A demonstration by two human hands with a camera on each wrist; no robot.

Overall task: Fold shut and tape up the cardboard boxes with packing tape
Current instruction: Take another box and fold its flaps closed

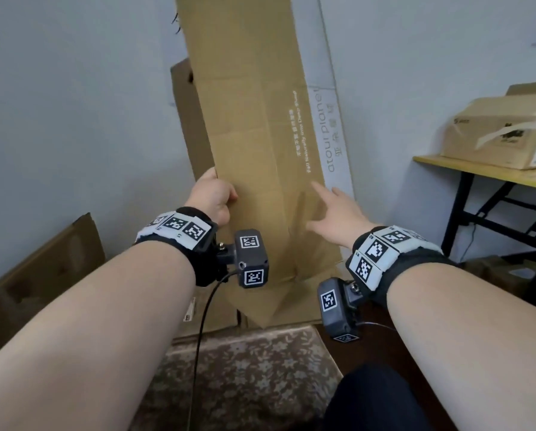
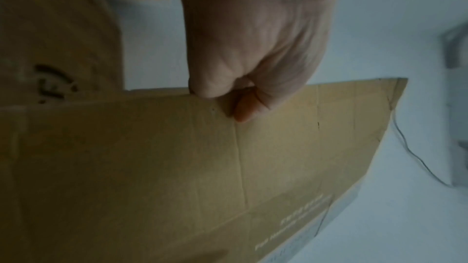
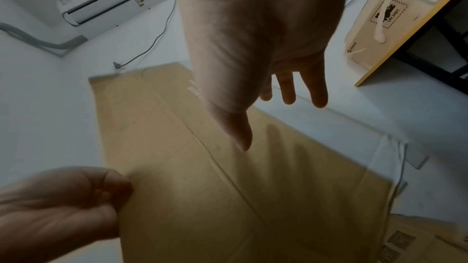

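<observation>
Head view shows your left hand (image 1: pixel 212 194) pinching one edge of the tall flattened box (image 1: pixel 254 144) while your right hand (image 1: pixel 335 209) hovers, fingers spread: it could topple sideways.

A plain storeroom or office corner: bare white walls, flattened cardboard boxes (image 1: pixel 254 135), a folding table (image 1: pixel 478 172), a wall air conditioner (image 3: pixel 113 1).

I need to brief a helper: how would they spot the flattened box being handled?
Look at the white wall ahead. Of the cardboard leaning there, it is the tall brown flattened box in front, with white print, its edge gripped by the left hand.
</observation>
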